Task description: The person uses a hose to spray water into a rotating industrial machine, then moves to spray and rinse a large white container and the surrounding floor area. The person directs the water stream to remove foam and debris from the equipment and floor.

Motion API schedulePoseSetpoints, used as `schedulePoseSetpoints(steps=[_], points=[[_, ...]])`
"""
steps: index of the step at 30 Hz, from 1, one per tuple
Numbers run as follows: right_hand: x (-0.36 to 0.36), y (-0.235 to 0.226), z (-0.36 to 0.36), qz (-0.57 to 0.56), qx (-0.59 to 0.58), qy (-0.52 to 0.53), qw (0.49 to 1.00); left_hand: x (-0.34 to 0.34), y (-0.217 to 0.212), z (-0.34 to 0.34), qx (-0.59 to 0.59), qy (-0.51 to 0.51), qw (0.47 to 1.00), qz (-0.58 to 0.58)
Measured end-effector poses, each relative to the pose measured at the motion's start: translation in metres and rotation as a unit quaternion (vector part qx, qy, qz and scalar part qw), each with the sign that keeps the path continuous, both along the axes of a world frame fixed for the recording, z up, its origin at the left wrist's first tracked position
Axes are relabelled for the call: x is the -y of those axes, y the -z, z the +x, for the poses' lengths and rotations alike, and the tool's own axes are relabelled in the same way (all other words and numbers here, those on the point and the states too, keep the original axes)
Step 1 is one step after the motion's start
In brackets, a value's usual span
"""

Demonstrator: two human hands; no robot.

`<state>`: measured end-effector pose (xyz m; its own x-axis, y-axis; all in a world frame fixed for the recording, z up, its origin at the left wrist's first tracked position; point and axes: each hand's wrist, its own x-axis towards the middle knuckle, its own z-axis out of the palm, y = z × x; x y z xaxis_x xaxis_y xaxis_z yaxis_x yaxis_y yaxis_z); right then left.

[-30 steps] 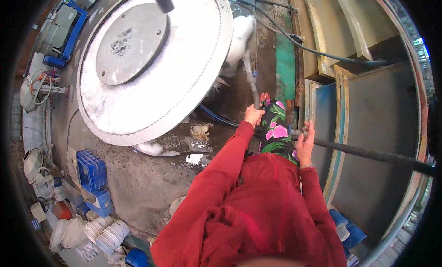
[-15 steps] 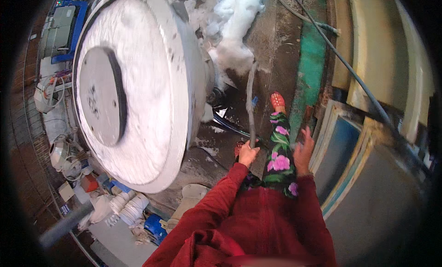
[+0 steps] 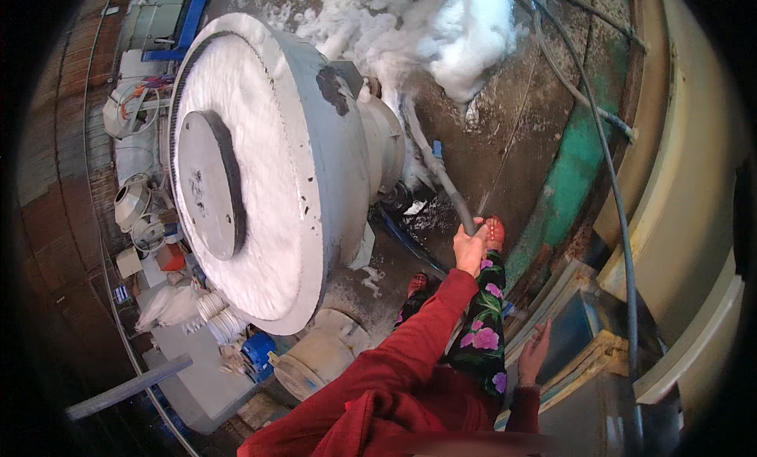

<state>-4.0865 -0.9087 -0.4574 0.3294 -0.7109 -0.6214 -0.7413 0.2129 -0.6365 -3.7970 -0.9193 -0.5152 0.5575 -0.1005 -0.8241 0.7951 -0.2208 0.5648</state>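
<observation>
My left hand [image 3: 471,250] is closed round the near end of a long grey hose [image 3: 441,177], which slants away over the wet floor towards white foam [image 3: 465,43]. Left of it stands a large round pale grey machine [image 3: 335,134], its front dish filled with white, fluffy-looking material [image 3: 260,181] round a flat grey disc [image 3: 206,185]. My right hand [image 3: 535,353] hangs with fingers apart, holding nothing, beside a stack of framed panels [image 3: 587,319].
A dark cable [image 3: 607,141] runs down the right past cream curved panels [image 3: 694,157]. A green strip [image 3: 572,189] crosses the dark floor [image 3: 505,161]. At lower left are a blue motor [image 3: 259,356], a beige drum [image 3: 315,358] and a grey bar [image 3: 130,386].
My left hand has moved right and slightly up with the hose, which now slants more. My right hand has dropped lower. The view has shifted, bringing more foam and floor into sight.
</observation>
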Motion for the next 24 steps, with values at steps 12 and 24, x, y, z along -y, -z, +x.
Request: schedulePoseSetpoints(steps=[12, 24], points=[[0.01, -0.006, -0.037, 0.004, -0.041, -0.004, 0.999, -0.007, -0.028, -0.045, 0.018, 0.284, 0.955, 0.083], [0.069, -0.036, 0.012, -0.045, -0.005, -0.015, 0.999, 0.116, -0.084, 0.005, -0.042, 0.275, 0.958, -0.073]])
